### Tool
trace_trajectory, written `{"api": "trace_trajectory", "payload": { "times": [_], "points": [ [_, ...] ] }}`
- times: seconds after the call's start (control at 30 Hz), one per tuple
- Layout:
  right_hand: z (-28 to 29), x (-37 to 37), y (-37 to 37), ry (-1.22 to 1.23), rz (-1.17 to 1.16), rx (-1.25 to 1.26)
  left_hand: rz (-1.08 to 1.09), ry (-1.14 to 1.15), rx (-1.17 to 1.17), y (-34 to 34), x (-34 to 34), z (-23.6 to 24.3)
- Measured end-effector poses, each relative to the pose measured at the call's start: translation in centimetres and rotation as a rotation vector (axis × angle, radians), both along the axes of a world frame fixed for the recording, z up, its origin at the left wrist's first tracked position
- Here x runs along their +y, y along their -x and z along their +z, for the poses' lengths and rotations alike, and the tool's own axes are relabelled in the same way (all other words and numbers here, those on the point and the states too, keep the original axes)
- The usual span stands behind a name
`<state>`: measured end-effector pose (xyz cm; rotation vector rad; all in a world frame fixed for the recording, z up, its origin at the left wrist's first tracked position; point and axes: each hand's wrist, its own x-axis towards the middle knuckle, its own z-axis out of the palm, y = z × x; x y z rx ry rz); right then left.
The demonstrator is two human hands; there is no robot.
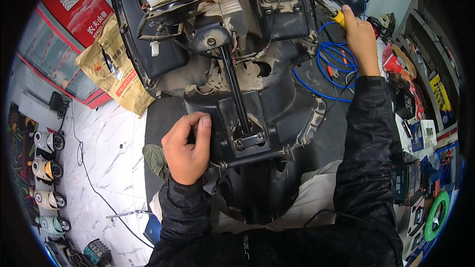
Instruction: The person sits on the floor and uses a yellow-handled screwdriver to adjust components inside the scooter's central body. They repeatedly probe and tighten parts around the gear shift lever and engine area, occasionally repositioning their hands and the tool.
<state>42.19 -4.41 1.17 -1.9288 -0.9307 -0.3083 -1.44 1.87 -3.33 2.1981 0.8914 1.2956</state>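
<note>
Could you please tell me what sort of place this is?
Probably a scooter repair workshop: a partly stripped vehicle body fills the middle, the right hand holds a yellow-handled tool, and a blue hose lies coiled nearby.

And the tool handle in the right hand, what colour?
Yellow handle, best in the head view.

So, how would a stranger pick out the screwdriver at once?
Start at the large, dusty black bodywork filling the centre. Beyond its upper right edge is the person's right hand, holding the screwdriver. Its bright yellow handle sets it apart from the dark bodywork and the blue hose coiled below.
</note>
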Motion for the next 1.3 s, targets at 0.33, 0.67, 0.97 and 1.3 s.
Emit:
{"api": "trace_trajectory", "payload": {
  "times": [0.33, 0.67, 0.97, 1.3],
  "points": [
    [-0.3, -0.1, 0.0, 0.045, -0.039, -0.035, -0.004, -0.006, -0.006, 0.0, 0.1, 0.0],
    [-0.5, 0.3, 0.1, 0.119, 0.023, -0.035, 0.003, -0.007, -0.001, 0.0, 0.1, 0.0],
    [-0.6, 0.6, 0.4, 0.132, 0.02, 0.01, 0.008, -0.008, 0.002, 0.0, 0.1, -0.1],
    [-0.4, 0.7, 0.8, 0.159, -0.034, -0.012, 0.001, -0.01, -0.008, -0.1, 0.0, -0.1]
  ]
}}
